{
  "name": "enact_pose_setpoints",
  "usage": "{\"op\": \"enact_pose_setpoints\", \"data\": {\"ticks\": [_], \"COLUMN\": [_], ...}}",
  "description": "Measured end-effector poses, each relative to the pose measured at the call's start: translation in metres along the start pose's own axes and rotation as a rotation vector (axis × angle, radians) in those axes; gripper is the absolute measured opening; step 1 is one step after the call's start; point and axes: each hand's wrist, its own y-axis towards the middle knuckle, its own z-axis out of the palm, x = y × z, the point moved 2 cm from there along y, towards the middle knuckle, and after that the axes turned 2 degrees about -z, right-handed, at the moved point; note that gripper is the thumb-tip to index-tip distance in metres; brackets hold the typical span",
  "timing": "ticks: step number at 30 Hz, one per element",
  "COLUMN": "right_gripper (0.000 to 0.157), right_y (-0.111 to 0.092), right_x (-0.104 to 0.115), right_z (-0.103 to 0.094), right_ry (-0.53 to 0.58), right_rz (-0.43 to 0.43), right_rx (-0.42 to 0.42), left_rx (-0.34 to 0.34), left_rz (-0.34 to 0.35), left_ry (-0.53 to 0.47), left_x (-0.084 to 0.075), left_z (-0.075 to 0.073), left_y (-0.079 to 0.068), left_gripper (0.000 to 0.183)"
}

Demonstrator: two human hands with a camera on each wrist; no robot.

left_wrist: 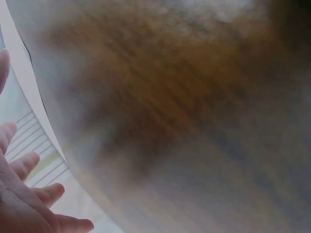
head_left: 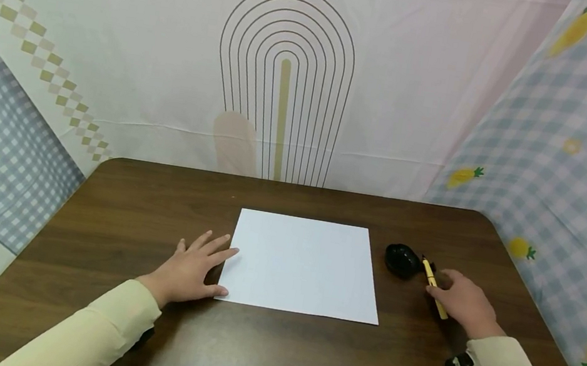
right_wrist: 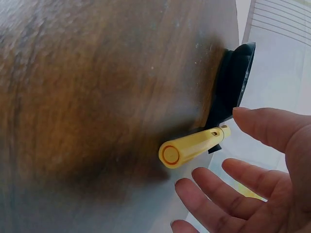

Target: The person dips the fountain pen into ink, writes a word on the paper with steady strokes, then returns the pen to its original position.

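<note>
A blank white sheet of paper [head_left: 306, 267] lies on the table. My left hand [head_left: 186, 271], fingers spread, reaches its left edge, with forefinger and thumb tips overlapping the paper there. To the right, a yellow pen [head_left: 430, 275] slants with its dark end away from me, against a black rounded object [head_left: 401, 261]. Close over the pen is my right hand [head_left: 466, 304]. In the right wrist view, the pen [right_wrist: 192, 147] shows between the thumb and the loosely bent fingers, which stand apart from each other. Black object [right_wrist: 233, 80] stands behind the pen there.
The brown wooden table [head_left: 267, 356] has rounded far corners. Behind it hangs a white cloth [head_left: 410, 86] with arch lines, and a blue checked cloth [head_left: 569, 205] with yellow fruit borders the right side. Both wrists wear something black under pale sleeves.
</note>
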Motion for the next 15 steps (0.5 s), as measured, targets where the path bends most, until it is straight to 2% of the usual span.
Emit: {"op": "enact_pose_setpoints", "data": {"ticks": [7,15], "right_gripper": [0.064,0.061], "right_y": [-0.0040,-0.0001], "right_x": [-0.0066,-0.0098], "right_z": [-0.0034,-0.0054], "right_ry": [0.064,0.091], "right_rz": [0.031,0.031], "right_rx": [0.006,0.037], "left_rx": [0.051,0.092], "left_rz": [0.037,0.024], "left_ry": [-0.004,-0.019], "left_x": [-0.0036,-0.0055], "left_z": [0.0025,0.0015], "left_y": [0.0038,0.0048], "left_gripper": [0.076,0.073]}}
